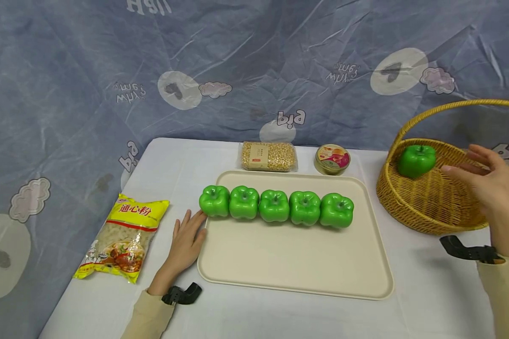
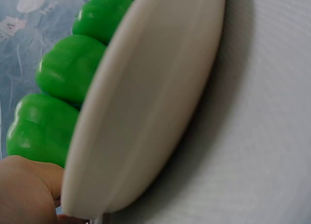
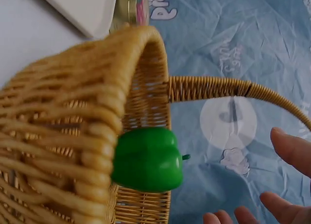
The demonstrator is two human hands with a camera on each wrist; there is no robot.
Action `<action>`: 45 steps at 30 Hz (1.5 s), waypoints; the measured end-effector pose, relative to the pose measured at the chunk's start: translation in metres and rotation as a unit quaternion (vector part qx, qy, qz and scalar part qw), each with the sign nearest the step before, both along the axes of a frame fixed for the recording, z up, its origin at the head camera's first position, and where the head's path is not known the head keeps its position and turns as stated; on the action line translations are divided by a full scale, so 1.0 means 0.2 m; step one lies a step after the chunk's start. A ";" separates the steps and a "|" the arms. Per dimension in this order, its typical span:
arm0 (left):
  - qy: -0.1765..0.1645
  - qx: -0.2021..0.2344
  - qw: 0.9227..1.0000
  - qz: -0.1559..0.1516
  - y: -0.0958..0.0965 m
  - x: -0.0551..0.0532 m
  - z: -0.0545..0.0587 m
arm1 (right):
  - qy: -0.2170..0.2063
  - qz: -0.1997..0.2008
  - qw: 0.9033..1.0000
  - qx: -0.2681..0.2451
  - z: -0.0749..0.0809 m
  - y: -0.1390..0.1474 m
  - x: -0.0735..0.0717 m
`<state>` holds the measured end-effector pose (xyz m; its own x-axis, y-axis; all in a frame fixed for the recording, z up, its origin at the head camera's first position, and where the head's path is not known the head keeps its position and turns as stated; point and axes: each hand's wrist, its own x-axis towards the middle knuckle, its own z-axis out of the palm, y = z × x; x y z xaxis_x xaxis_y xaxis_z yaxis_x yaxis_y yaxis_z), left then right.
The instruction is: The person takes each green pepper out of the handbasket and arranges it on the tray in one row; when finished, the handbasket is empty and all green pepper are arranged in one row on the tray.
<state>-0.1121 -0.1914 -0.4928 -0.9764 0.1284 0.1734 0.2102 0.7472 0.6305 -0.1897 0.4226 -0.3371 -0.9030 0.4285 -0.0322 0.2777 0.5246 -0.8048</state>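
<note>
Several green bell peppers [image 1: 274,205] stand in a row across the back part of a beige tray [image 1: 297,263]. My left hand [image 1: 185,242] rests at the tray's left edge, fingers extended, its fingertips beside the leftmost pepper [image 1: 214,201]. In the left wrist view, part of that hand [image 2: 29,192] shows by the tray's rim [image 2: 141,97]. On the right, my right hand [image 1: 488,176] hovers over a wicker basket [image 1: 407,212], thumb and fingers apart, holding nothing. A single green bell pepper [image 3: 148,159] sits inside the basket, a little away from the right hand's fingers [image 3: 291,151].
A yellow bag of macaroni [image 1: 123,238] lies left of the left hand. Behind the tray are a pack of corn kernels [image 1: 268,156] and a round tin [image 1: 332,159]. The basket's tall handle [image 1: 445,107] arches over its opening. A printed cloth [image 1: 254,70] hangs behind the table.
</note>
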 end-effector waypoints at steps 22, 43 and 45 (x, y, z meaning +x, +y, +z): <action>-0.006 -0.001 1.000 0.003 0.00 0.00 0.00 | -0.015 0.004 0.998 -0.054 -0.17 -0.01 -0.26; -0.003 -0.002 1.000 0.002 0.00 0.00 0.00 | -0.039 0.003 0.998 -0.052 -0.27 -0.01 -0.34; -0.002 -0.001 1.000 0.002 0.00 0.00 0.01 | -0.039 0.003 0.998 -0.053 -0.29 -0.01 -0.35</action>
